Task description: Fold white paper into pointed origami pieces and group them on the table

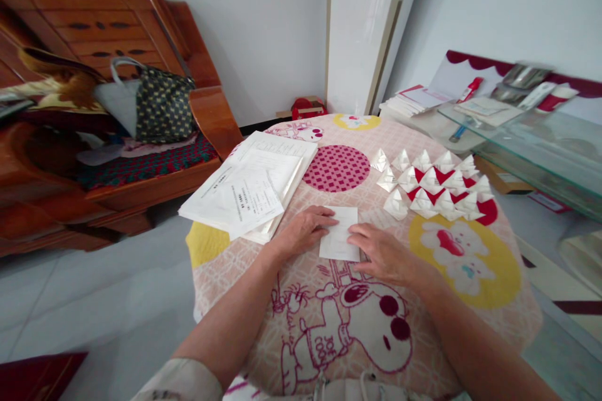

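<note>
A small white folded sheet of paper (339,239) lies flat on the round table's cloth in front of me. On its left edge rest the fingers of my left hand (305,230), stretched out and not closed around it. My right hand (383,255) touches the right edge, its fingers a little apart. Faint print or creases show on the sheet, too pale to read. Left of my hands lies a thick stack of printed white papers (239,194). Several folded white paper pieces with pointed tops (426,202) stand in rows to the right.
The patterned tablecloth (324,319) covers the round table. A glass-topped table (531,144) on the right bears papers, a red tube and a metal container. At left stands a wooden bench (207,113) with a patterned bag (164,106). A white floor-standing unit (362,37) is behind.
</note>
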A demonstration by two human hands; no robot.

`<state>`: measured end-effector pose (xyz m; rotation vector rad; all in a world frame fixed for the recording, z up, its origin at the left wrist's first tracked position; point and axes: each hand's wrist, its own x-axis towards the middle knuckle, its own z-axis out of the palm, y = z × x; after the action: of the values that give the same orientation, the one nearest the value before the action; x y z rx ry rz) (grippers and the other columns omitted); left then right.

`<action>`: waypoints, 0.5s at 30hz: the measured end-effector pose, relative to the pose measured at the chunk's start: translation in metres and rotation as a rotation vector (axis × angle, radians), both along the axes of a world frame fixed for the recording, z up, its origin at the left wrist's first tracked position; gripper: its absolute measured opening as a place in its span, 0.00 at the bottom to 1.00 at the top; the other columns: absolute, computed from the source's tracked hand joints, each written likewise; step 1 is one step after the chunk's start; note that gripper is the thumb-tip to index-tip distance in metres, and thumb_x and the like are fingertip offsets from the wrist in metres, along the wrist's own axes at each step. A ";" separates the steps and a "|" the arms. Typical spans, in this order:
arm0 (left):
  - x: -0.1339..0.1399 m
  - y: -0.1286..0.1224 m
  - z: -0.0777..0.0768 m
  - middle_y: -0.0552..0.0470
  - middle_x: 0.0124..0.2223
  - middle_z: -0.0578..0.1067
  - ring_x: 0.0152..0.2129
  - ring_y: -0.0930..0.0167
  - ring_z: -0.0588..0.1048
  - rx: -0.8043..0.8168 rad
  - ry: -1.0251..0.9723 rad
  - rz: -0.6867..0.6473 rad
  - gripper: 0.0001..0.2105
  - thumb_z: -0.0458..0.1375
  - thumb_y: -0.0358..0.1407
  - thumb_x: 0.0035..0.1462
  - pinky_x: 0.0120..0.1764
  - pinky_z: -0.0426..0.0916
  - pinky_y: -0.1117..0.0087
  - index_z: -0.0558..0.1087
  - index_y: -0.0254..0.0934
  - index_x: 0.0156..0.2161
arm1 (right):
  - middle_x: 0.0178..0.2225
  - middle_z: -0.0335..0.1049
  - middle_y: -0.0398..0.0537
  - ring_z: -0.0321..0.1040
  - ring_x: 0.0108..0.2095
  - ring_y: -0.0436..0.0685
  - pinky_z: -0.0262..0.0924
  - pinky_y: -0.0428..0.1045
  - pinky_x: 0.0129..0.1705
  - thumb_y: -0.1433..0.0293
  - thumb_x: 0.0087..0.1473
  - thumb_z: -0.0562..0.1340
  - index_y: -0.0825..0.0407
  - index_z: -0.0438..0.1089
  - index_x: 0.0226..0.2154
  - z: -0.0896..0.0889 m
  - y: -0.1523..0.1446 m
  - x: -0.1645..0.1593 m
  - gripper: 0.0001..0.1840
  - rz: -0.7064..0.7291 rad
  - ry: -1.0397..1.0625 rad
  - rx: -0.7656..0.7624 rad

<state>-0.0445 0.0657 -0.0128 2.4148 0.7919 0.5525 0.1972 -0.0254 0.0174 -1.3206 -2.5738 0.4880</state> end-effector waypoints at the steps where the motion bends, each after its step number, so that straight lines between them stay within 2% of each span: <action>1: 0.000 0.000 0.000 0.44 0.57 0.74 0.55 0.64 0.71 -0.004 0.000 0.003 0.18 0.59 0.26 0.60 0.58 0.67 0.58 0.77 0.40 0.54 | 0.52 0.68 0.59 0.66 0.52 0.65 0.64 0.59 0.53 0.73 0.51 0.68 0.54 0.71 0.44 0.001 -0.003 -0.004 0.16 -0.005 -0.032 0.018; 9: 0.001 -0.001 0.001 0.44 0.56 0.75 0.54 0.63 0.72 -0.015 -0.012 0.005 0.18 0.59 0.26 0.59 0.58 0.67 0.59 0.78 0.40 0.53 | 0.43 0.70 0.59 0.66 0.46 0.62 0.63 0.56 0.50 0.81 0.52 0.58 0.58 0.70 0.40 0.008 -0.006 -0.020 0.12 0.007 -0.191 0.070; 13: 0.002 -0.005 0.009 0.43 0.51 0.78 0.49 0.65 0.75 -0.065 -0.045 -0.003 0.10 0.59 0.30 0.62 0.53 0.69 0.63 0.81 0.36 0.45 | 0.40 0.72 0.55 0.66 0.44 0.60 0.63 0.53 0.47 0.81 0.55 0.56 0.56 0.71 0.35 0.001 0.002 -0.013 0.10 -0.038 -0.073 0.036; 15: 0.003 -0.009 0.016 0.44 0.49 0.79 0.45 0.67 0.77 -0.135 -0.055 -0.048 0.11 0.56 0.35 0.65 0.50 0.69 0.66 0.82 0.35 0.41 | 0.38 0.72 0.52 0.67 0.42 0.58 0.62 0.51 0.45 0.80 0.57 0.56 0.54 0.72 0.33 -0.005 0.006 -0.008 0.10 -0.051 0.040 0.032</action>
<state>-0.0412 0.0572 0.0034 2.2793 0.7225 0.5275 0.1888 -0.0194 0.0125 -1.3476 -2.4988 0.4571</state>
